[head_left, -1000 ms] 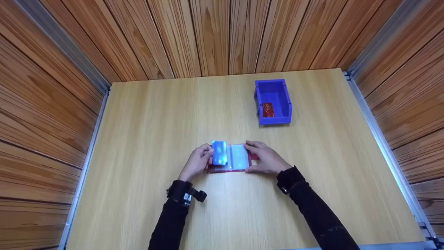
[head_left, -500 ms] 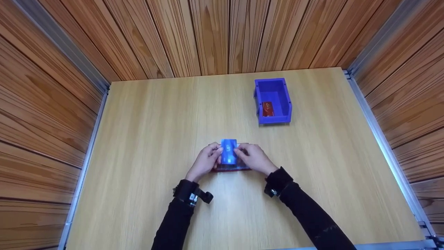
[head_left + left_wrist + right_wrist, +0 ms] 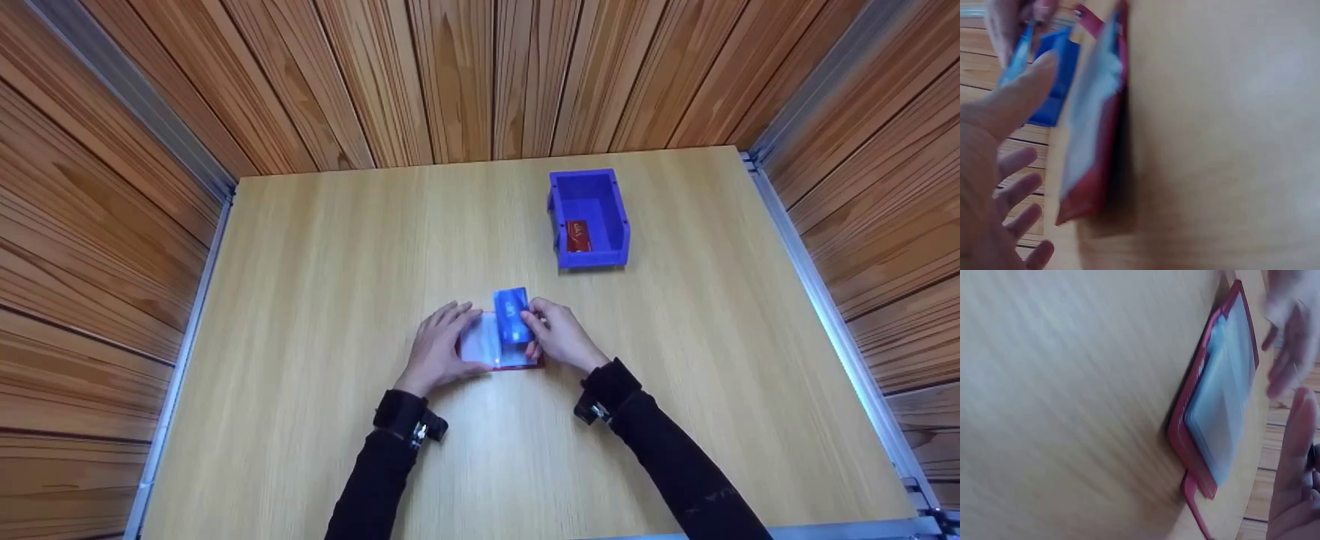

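Head view: the right hand (image 3: 559,335) grips a glossy blue rectangular card (image 3: 511,315) by its right edge, thumb and fingers pinching it. The card is tilted above the right half of a red-edged card holder with whitish plastic sleeves (image 3: 478,339), which lies open on the pale wood-grain surface (image 3: 337,300). The left hand (image 3: 439,349) spans the holder's left side — fingers extended at the far edge, thumb towards the near edge — and grips nothing; firm contact cannot be confirmed. Farther back, right of centre, stands a purple-blue open-topped plastic bin (image 3: 592,260) with a dark red card (image 3: 577,236) inside.

Left wrist view: the left hand's thumb and fingers are spread apart, with the holder beside them. A narrow pinkish-red strap (image 3: 1090,21) shows at the holder's far end. The blue card appears nearly edge-on within the right hand's fingers.

Right wrist view: the holder lies beside the right hand, sleeves facing up — the strap extending from one end. Both hands are partly cropped; the grip cannot be verified here.
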The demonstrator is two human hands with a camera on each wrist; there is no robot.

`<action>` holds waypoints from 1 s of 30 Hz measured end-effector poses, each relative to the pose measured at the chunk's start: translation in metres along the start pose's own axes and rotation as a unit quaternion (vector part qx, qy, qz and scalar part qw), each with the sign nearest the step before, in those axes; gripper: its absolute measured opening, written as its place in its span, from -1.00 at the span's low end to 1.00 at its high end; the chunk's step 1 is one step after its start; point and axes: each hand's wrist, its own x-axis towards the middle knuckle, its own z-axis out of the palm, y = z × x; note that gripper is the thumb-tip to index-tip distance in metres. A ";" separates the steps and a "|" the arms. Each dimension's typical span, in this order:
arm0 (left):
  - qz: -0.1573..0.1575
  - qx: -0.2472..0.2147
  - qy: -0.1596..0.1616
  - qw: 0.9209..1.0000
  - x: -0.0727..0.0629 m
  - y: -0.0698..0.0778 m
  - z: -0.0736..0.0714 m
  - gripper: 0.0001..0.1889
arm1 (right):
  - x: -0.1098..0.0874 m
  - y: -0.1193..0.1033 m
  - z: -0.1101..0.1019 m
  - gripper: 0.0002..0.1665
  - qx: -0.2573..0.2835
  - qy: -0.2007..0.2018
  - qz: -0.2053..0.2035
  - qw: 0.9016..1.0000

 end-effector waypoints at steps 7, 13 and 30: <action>-0.014 0.005 -0.030 0.999 -0.003 -0.008 0.005 0.04 | 0.002 0.002 -0.014 -0.93 0.006 0.012 -0.002 1.000; -0.016 -0.019 -0.039 0.999 -0.001 -0.010 0.006 0.02 | 0.004 0.000 -0.037 -0.81 0.022 0.075 0.005 0.997; 0.006 -0.008 -0.035 0.999 -0.004 -0.015 0.008 0.01 | 0.030 0.001 -0.111 -0.54 0.037 0.294 -0.020 0.955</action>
